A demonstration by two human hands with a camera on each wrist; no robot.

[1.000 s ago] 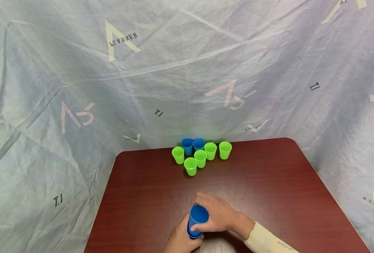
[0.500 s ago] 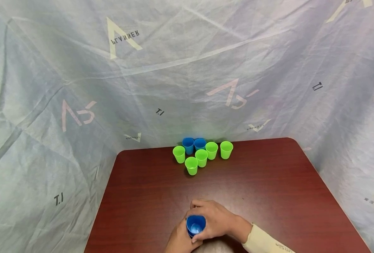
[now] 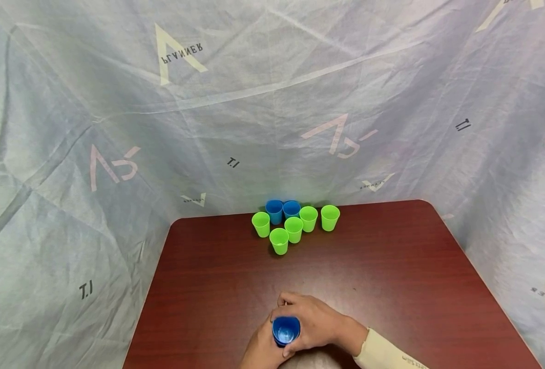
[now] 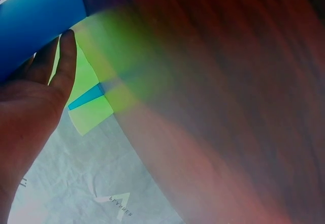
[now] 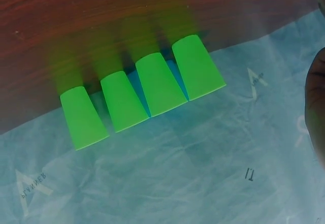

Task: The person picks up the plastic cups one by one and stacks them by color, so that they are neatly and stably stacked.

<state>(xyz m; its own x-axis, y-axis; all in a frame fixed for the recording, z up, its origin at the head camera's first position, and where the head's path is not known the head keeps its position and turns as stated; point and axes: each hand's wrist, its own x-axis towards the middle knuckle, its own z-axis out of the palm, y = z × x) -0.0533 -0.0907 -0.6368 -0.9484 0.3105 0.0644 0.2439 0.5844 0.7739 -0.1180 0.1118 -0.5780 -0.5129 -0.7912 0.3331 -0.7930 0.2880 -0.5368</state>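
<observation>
Near the front edge of the table, both hands grip a pair of nested blue cups [image 3: 286,331], mouth up. My left hand [image 3: 261,347] wraps the left side and lower part. Around the right and far side curls my right hand [image 3: 317,321], its thumb on the near side just under the rim. The left wrist view has the blue cup wall [image 4: 40,23] at top left, with fingers of the left hand [image 4: 30,102] against it. Only a sliver of the right hand [image 5: 316,102] enters the right wrist view. The hands hide most of the lower cup.
Several green cups stand upright at the table's far edge, among them a front one [image 3: 279,241] and a right one [image 3: 330,218]. Two blue cups, a left one [image 3: 274,211] and a right one [image 3: 292,209], stand behind them. A grey printed cloth [image 3: 272,128] hangs beyond the brown table [image 3: 369,277].
The upper blue cup, raised and tilted one second ago, has sunk into the lower one and now faces up. Both hands keep their grip. Between the last two head frames little moves.
</observation>
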